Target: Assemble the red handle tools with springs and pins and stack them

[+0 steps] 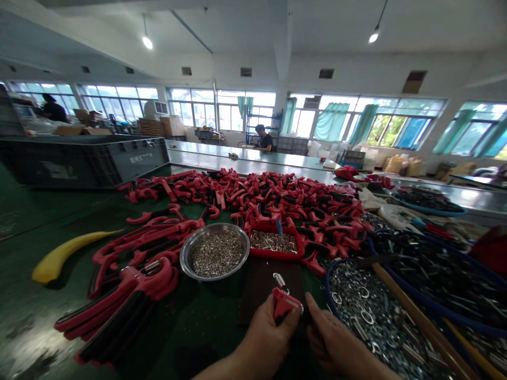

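My left hand (266,338) is closed around a red plastic handle part (283,304) with a small metal spring (280,281) sticking up from its top. My right hand (335,343) is beside it at the right, thumb up against the same part, fingers curled; what they hold is hidden. Both hands are over a dark mat (263,287) on the green table (35,227). Just beyond stand a steel bowl (189,252) of small metal pieces and a red tray (301,247) of similar pieces.
A big heap of red-and-black handles (277,200) covers the table's middle; assembled ones (130,285) lie at my left. Blue basins of metal rings (372,316) and dark parts (443,274) sit right. A yellow curved object (59,256), a grey crate (79,161), and a seated person (263,138) lie beyond.
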Motion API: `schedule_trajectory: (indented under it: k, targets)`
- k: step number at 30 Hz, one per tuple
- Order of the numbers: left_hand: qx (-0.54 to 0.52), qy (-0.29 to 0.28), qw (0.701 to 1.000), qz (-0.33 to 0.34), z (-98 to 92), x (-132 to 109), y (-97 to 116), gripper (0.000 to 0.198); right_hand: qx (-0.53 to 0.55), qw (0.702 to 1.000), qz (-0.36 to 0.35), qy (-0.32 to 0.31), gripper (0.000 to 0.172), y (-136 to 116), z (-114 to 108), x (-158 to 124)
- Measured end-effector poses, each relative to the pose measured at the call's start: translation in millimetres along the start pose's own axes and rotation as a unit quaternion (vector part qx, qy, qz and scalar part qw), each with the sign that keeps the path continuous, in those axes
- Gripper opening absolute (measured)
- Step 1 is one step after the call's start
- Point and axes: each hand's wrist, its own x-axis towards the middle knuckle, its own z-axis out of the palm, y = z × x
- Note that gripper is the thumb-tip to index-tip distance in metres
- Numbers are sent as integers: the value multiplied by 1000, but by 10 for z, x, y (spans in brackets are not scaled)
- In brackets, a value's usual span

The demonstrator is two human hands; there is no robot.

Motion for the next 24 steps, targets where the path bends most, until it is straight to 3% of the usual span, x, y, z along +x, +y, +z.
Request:
schedule_trajectory:
  k: [2, 5, 6, 7, 9, 11, 12, 14, 17, 18, 22, 24]
  targets:
    - [-7, -12, 1000, -25, -59, -3, 15, 54, -115, 985, -102, 74, 58, 38, -14, -6]
    - [-71, -28, 993, -89, -117, -16, 9, 58, -272, 905, -273, 177, 48, 93, -32, -15]
    - [-77, -34, 991, -101, -124, -22, -8, 60, -305, 880, -312, 188, 46, 99, -25, -14]
    - [-67, -39, 992, -103, -123, -28, -32, 61, -310, 876, -321, 183, 46, 94, -11, -11]
    - [-23, -31, 997, -74, -109, -41, -83, 63, -258, 918, -264, 142, 53, 53, 31, -1]
    - [11, -3, 999, -34, -91, -53, -107, 65, -183, 966, -156, 98, 63, -15, 67, 9]
    - [8, 11, 1000, -25, -87, -59, -102, 65, -166, 975, -123, 84, 66, -47, 75, 11]
    - [-38, 21, 998, -35, -95, -72, -61, 62, -209, 962, -143, 105, 65, -94, 68, 7]
    - [-116, -17, 989, -85, -134, -90, 9, 58, -326, 890, -266, 177, 58, -118, 38, -10]
    - [-119, -26, 988, -95, -148, -95, 18, 58, -340, 879, -278, 184, 58, -125, 31, -15]
    - [-58, -4, 996, -67, -181, -104, 2, 62, -275, 948, -159, 37, 71, -181, 25, -27]
    - [-62, 0, 996, -67, -188, -109, 4, 61, -277, 948, -153, 41, 70, -189, 26, -32]
